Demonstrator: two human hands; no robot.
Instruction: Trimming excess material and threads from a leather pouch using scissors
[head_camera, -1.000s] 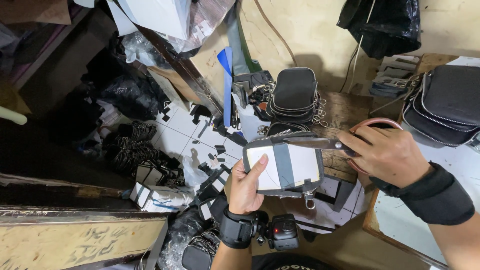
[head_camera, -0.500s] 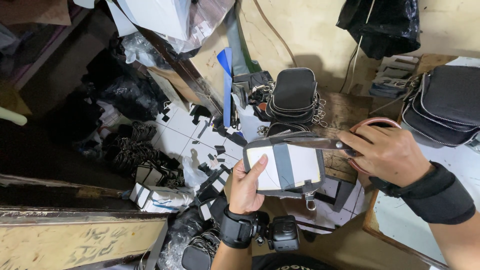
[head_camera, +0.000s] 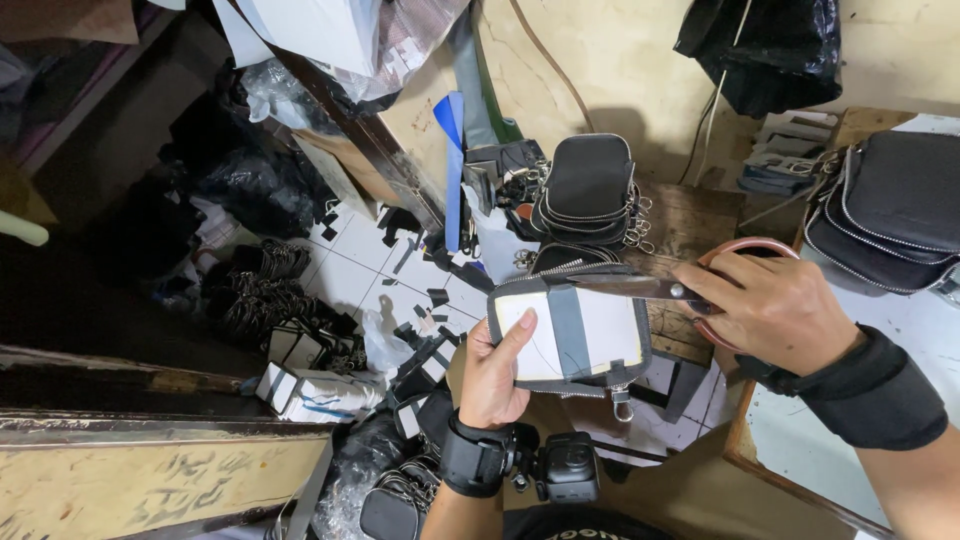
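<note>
Room: cramped workshop seen from the head camera, white tiled floor (head_camera: 350, 275) below strewn with black offcuts, yellowish wall behind.
Bench: worn wooden bench (head_camera: 690, 225) at upper middle, with a white counter (head_camera: 900, 330) to the right of it.
Pouch: small dark pouch (head_camera: 570, 332) with a white panel and a grey strap down its middle, held in mid-air just off the bench's front edge, between the two hands.
Left hand: left hand (head_camera: 497, 372) grips the pouch's lower left corner from below, thumb lying on the white panel; black wrist strap below it.
Right hand: right hand (head_camera: 775, 305) closed round scissors (head_camera: 640, 288), blades lying along the pouch's top edge; hand sits right of the pouch, over the counter's left edge.
Stack: black pouches (head_camera: 588, 190) piled at the bench's back.
Bags: larger black bags (head_camera: 890, 210) at the counter's far right corner.
</note>
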